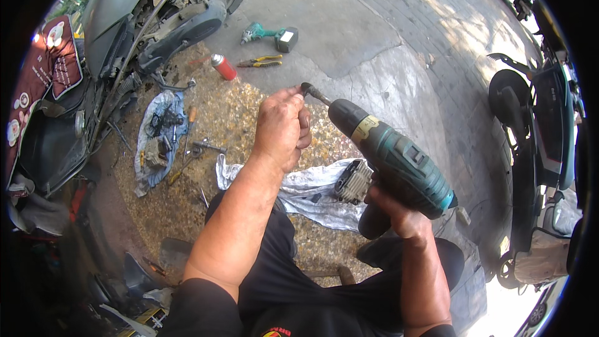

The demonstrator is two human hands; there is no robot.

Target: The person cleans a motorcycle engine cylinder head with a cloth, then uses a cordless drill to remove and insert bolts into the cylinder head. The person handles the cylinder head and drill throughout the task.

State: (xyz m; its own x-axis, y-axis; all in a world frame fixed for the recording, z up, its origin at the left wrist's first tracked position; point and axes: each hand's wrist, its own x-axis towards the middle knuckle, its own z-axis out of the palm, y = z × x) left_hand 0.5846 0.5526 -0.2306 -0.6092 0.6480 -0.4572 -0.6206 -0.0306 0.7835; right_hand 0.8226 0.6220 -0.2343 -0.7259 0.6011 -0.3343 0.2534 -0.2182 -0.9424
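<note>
My right hand [402, 215] is wrapped around the grip of a teal and black cordless drill [402, 159], which points up and to the left. From its chuck a short metal shaft [319, 95] with a dark rounded tip [306, 88] sticks out. My left hand [281, 126] is closed, its thumb and forefinger pinched at that tip and the other fingers curled. Below the drill, a finned metal engine part [353, 181] rests on a grey-white cloth [312, 195], partly behind the drill and my right hand.
Beyond my hands lie a red spray can [224, 67], yellow-handled pliers [261, 62] and another teal power tool [270, 37]. Greasy parts and tools lie on a blue cloth [163, 137] to the left. A partly stripped scooter [181, 25] stands far left; another scooter [543, 125] is at right.
</note>
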